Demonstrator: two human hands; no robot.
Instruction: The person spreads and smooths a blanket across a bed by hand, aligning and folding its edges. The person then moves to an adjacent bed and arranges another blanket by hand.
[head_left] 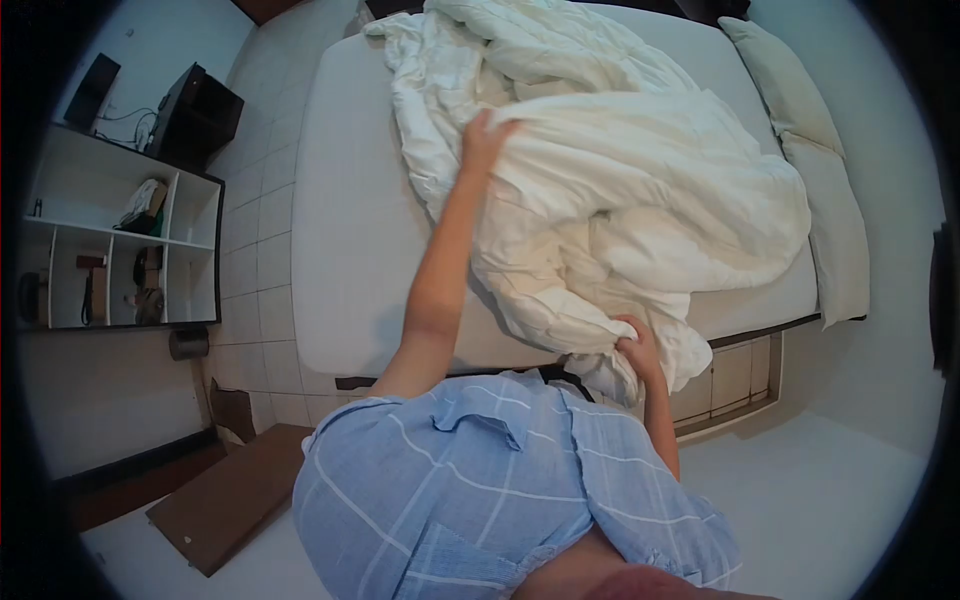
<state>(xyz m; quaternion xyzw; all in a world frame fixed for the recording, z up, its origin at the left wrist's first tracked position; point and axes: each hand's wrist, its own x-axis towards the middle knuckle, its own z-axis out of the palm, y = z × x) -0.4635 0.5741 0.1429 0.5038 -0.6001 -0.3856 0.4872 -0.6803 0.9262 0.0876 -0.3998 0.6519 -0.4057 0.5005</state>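
White duvet [690,150] sits bunched on the mattress [345,200], right of center, near corner hanging over the side closest to the person. Both hands are on it. Left hand [483,145] is arm-out at the heap's left flank, fingers closed in on the upper fold; slightly blurred, but it reads as a grip. Right hand [640,352] is low, close to the body, fingers wrapped around gathered fabric at the near edge. Key relation: the two holds sit on a diagonal, left one far and left, right one near and right, with crumpled duvet between. Bulk lies to the right of the left hand and beyond the right hand. Heap is too crumpled for a clean long axis; main folds run from the left hand across toward the pillows [845,235] at right. Right hand is nearer the overhanging corner, left hand nearer the far folds.
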